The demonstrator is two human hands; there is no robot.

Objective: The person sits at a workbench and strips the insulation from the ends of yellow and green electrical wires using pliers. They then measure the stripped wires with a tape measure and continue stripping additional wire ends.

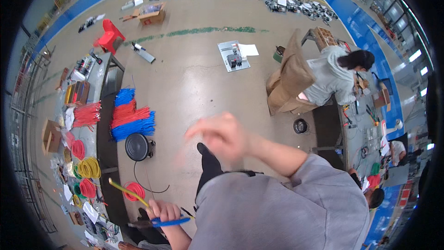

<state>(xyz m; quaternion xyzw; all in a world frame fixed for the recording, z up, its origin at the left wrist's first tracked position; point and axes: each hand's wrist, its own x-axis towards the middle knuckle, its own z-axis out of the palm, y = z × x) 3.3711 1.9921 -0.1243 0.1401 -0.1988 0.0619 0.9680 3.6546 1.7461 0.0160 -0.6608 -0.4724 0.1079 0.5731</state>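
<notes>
Low at the left, my left hand (164,213) is closed around a yellow-green wire (129,191), whose end sticks out up and to the left. Blue-handled pliers (173,222) are in the same hand; their dark metal head points left and is partly blurred. My right hand (219,134) is raised in front of my body over the floor, its fingers smeared by motion. Whether anything is between those fingers cannot be made out. A coil of red wire (134,191) lies just beyond my left hand.
Along the left runs a workbench (99,81) with wire coils (89,167) and boxes. Bundles of blue and red wires (132,118) lie beside it, near a round black stool (137,146). A grey panel (233,56) lies ahead. At right, a person (330,71) sits at another bench.
</notes>
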